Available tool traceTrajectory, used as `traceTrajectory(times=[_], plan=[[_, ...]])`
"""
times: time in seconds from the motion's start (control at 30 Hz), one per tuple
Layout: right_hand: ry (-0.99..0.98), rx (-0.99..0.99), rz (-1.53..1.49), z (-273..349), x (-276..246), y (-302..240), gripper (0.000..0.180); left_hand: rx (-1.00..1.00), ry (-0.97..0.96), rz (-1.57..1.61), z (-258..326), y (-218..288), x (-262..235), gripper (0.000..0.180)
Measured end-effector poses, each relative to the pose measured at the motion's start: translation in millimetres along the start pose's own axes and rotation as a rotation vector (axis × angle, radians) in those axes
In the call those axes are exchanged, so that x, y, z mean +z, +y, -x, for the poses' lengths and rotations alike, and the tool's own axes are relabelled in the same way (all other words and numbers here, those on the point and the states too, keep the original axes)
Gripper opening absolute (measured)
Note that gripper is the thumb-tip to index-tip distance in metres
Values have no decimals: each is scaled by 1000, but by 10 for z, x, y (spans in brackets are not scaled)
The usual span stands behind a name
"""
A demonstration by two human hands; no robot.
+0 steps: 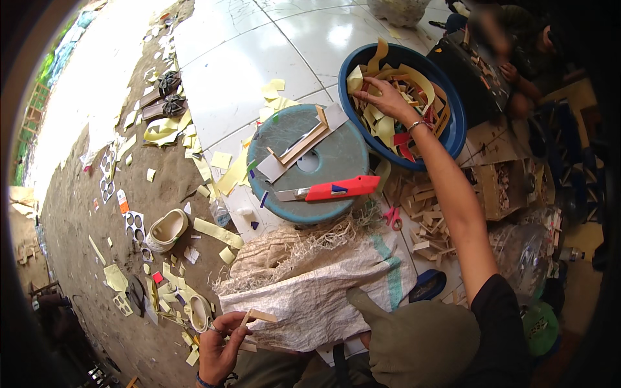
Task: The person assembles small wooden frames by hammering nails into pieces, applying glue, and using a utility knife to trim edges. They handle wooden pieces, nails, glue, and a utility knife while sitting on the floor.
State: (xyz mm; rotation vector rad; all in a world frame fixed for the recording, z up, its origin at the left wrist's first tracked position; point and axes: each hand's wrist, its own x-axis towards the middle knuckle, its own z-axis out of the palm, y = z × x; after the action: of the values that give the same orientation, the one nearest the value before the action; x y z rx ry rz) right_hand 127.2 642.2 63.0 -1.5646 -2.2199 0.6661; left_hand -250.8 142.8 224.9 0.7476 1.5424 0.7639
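Observation:
My left hand [221, 344], low in the picture, pinches a small light-wood piece [262, 316] made of thin strips set at an angle. My right hand [390, 102] reaches over the blue basin [462, 129], fingers apart, beside a pale yellow paper scrap [354, 80] at its left rim; whether it touches the scrap I cannot tell. Yellow strips and coloured offcuts fill the basin. On the round grey-green stool [275, 139] lie a long thin wooden piece with upright ends [303, 143], a white card strip [335, 116] and a red-handled box cutter [343, 188].
A woven sack [310, 284] covers my lap. Pink scissors [392, 218] and a pile of small wooden pieces [430, 220] lie right of the stool. Paper scraps, a pale clog [167, 231] and dark sandals [165, 97] are on the left. Another person sits at the far right.

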Motion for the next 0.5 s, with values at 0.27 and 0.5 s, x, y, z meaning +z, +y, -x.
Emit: traceTrajectory(times=[0.27, 0.5], plan=[[28, -45, 139, 5, 77, 36, 59, 1, 0, -23, 8, 32, 10, 25], [123, -57, 81, 163, 117, 153, 57, 7, -17, -91, 30, 74, 2, 25]])
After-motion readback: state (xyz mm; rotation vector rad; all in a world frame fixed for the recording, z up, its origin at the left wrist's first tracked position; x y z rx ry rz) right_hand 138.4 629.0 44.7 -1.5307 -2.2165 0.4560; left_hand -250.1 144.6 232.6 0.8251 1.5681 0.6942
